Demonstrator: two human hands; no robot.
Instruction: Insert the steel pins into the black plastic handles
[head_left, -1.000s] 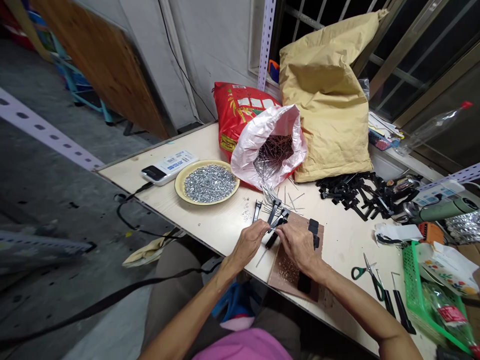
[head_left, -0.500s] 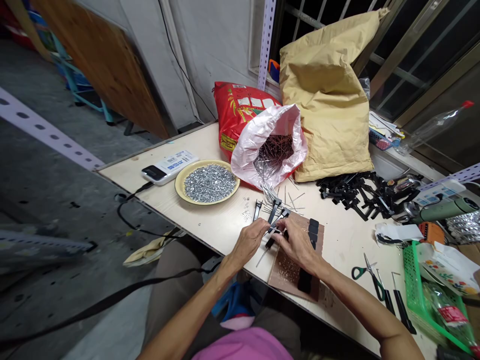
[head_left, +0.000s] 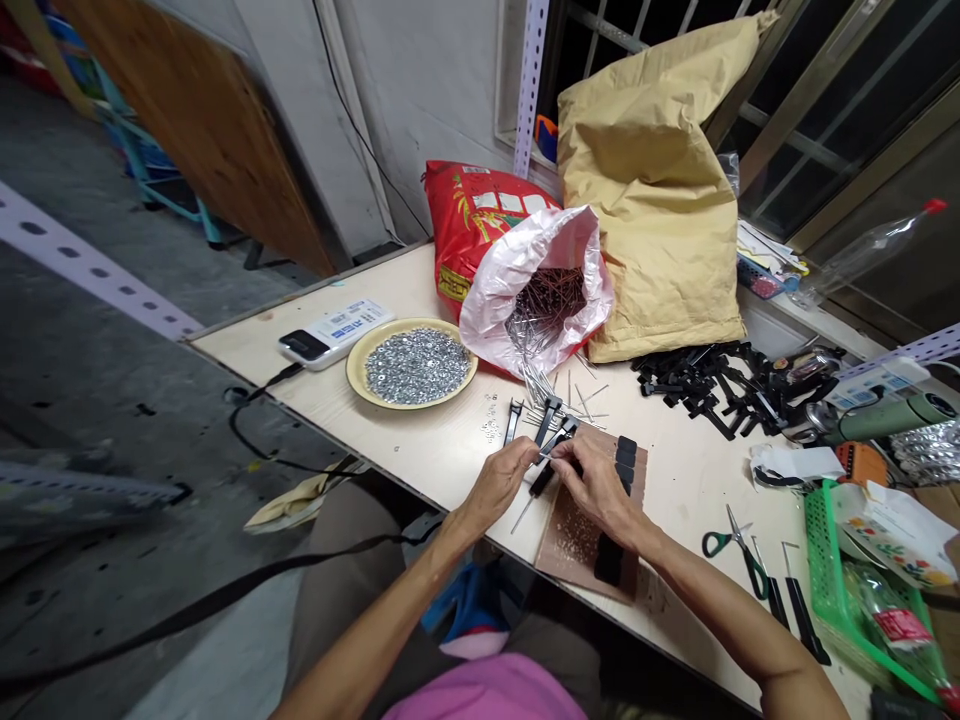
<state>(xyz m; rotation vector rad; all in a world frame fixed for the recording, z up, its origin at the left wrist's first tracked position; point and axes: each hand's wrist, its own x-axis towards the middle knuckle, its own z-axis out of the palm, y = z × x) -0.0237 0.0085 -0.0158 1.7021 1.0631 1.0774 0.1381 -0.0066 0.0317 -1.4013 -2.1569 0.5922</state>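
My left hand (head_left: 496, 488) is closed in a pinch over the table, and my right hand (head_left: 600, 492) pinches close beside it. Between their fingertips is a small shiny metal piece (head_left: 545, 457), mostly covered by the fingers. Just beyond my fingers lie black plastic parts (head_left: 550, 418) with metal along them, and another such part (head_left: 513, 421) lies to the left. Beneath my hands a tool with a black handle (head_left: 541, 479) and thin metal shaft points toward the table's front edge. A brown board (head_left: 574, 545) with black pads (head_left: 625, 462) lies under my right hand.
A yellow plate (head_left: 357, 385) of small metal pieces stands left. Behind, a red bag (head_left: 459, 225) spills long metal pins beside a tan paper sack (head_left: 660, 220). Right are piled black parts (head_left: 701, 385), scissors (head_left: 739, 545), two black-handled tools (head_left: 804, 615) and a green basket (head_left: 821, 560).
The fingertips of my right hand have shifted slightly up and drawn together against those of my left hand. My left hand has barely moved.
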